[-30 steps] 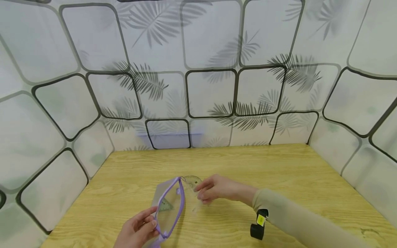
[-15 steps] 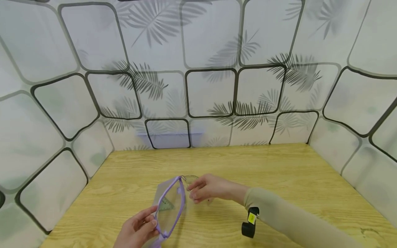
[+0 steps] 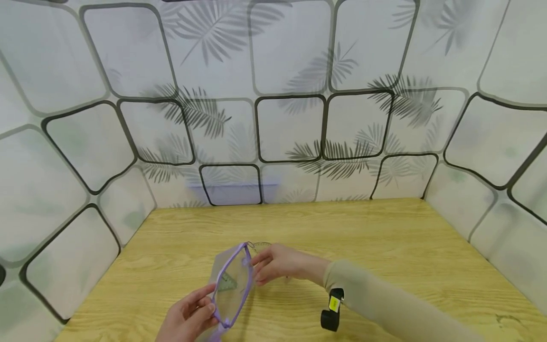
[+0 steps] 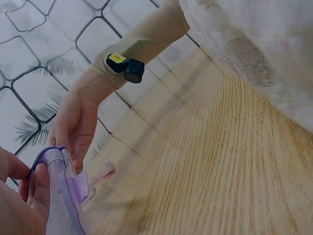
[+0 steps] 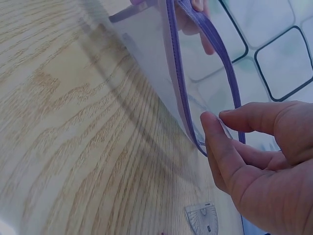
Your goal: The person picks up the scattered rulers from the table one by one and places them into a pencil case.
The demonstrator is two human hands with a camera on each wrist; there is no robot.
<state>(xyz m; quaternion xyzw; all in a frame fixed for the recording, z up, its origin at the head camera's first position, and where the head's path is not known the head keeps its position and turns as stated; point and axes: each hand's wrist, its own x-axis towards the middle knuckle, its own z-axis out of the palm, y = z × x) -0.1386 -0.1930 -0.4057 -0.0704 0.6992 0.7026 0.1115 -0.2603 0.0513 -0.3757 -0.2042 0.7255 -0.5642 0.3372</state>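
Observation:
A clear zip pouch [image 3: 222, 266] with purple edging stands tilted on the table, its mouth spread wide. My left hand [image 3: 188, 313] grips the pouch's near edge between thumb and fingers. A greenish set square [image 3: 227, 281] shows through the mouth. My right hand [image 3: 278, 266] is at the far-right rim, fingertips right at the purple zip edge [image 5: 230, 73]. Between its thumb and index finger in the right wrist view runs the faint line of a thin clear plastic piece [image 5: 224, 128], mostly hidden. A clear protractor [image 3: 261, 245] lies on the table behind the right hand.
The wood-grain table [image 3: 363, 237] is bounded by patterned white cloth walls [image 3: 290, 128] at the back and sides. A small pinkish item [image 4: 104, 172] shows beyond the pouch in the left wrist view. A black camera [image 3: 331, 313] is strapped to the right wrist.
My right hand has moved left, from beside the pouch to the rim of its mouth, with the clear plastic piece. It now covers more of the protractor. The left hand and pouch hold nearly still.

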